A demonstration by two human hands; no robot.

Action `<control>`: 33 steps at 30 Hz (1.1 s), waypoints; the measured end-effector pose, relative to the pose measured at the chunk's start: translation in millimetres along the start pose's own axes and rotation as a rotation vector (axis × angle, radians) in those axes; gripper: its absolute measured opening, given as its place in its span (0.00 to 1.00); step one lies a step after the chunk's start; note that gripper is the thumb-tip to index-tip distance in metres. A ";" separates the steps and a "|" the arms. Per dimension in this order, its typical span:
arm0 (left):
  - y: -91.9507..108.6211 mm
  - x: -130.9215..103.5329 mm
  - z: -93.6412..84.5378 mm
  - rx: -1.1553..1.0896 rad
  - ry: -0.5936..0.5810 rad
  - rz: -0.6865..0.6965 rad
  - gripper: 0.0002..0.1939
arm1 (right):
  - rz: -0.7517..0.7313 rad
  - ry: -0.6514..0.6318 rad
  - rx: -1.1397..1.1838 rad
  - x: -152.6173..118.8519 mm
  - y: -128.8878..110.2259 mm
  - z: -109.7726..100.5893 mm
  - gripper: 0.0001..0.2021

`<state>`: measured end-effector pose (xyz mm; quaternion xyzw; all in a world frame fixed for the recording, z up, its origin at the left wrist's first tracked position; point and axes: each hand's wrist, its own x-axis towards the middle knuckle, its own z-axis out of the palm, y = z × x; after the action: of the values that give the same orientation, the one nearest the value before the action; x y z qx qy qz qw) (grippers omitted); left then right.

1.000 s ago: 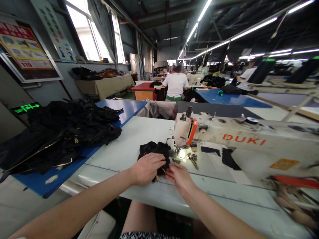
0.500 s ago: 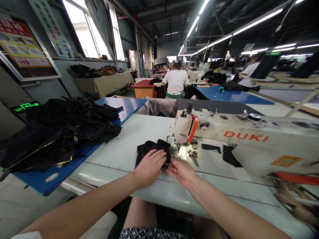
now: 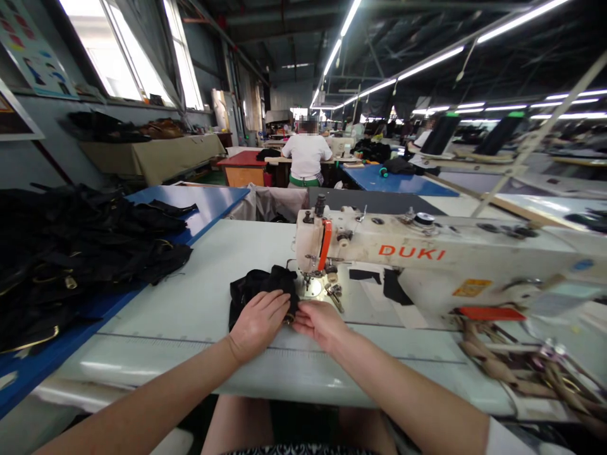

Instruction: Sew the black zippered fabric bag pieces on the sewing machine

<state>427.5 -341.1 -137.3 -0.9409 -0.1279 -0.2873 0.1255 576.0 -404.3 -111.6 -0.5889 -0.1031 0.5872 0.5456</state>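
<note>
A bunched black fabric piece (image 3: pixel 246 284) lies on the pale machine table, just left of the sewing machine's needle area (image 3: pixel 312 284). My left hand (image 3: pixel 260 322) rests on top of it, palm down, fingers stretched out together. At the fabric's right front corner, my right hand (image 3: pixel 320 322) has thumb and fingers closed on its edge, near a small gold-coloured bit (image 3: pixel 288 320). The fingertips there are partly hidden. Beside the presser foot, a metal attachment (image 3: pixel 334 296) sits on the table.
A heap of black pieces with gold zippers (image 3: pixel 71 253) covers the blue table at left. The machine arm (image 3: pixel 408 249) stretches rightward, with black scraps (image 3: pixel 397 287) below it. Brown straps (image 3: pixel 493 360) lie at right. A person in white (image 3: pixel 307 155) sits ahead.
The view has turned to the right, so everything appears shifted left. Both hands keep nearly the same places on the black fabric piece.
</note>
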 end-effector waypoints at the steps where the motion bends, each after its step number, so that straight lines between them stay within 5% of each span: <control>1: 0.2 0.9 1.6 0.007 -0.007 0.001 0.13 | -0.006 0.007 -0.026 -0.4 -1.6 -1.9 0.05; 21: 0.7 11.7 10.7 0.042 -0.136 0.022 0.12 | -0.093 -0.039 -0.353 -5.0 -15.1 -34.8 0.02; 24: -0.2 14.0 12.4 0.050 -0.145 0.038 0.11 | -0.203 -0.048 -0.457 -10.1 -16.3 -60.1 0.05; 27: -1.2 15.9 14.2 0.043 -0.157 0.042 0.11 | -0.468 -0.018 -0.721 -15.4 -22.7 -102.6 0.08; 30: -3.2 17.8 17.9 0.035 -0.141 0.031 0.11 | -0.733 0.187 -1.062 -18.1 -38.9 -154.5 0.09; 33: -5.7 20.7 22.4 0.021 -0.116 0.011 0.12 | -0.850 0.438 -1.297 -15.5 -59.0 -199.3 0.11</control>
<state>453.7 -325.4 -142.5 -0.9553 -0.1328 -0.2304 0.1293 762.4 -497.5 -114.4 -0.8005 -0.5296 0.0239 0.2795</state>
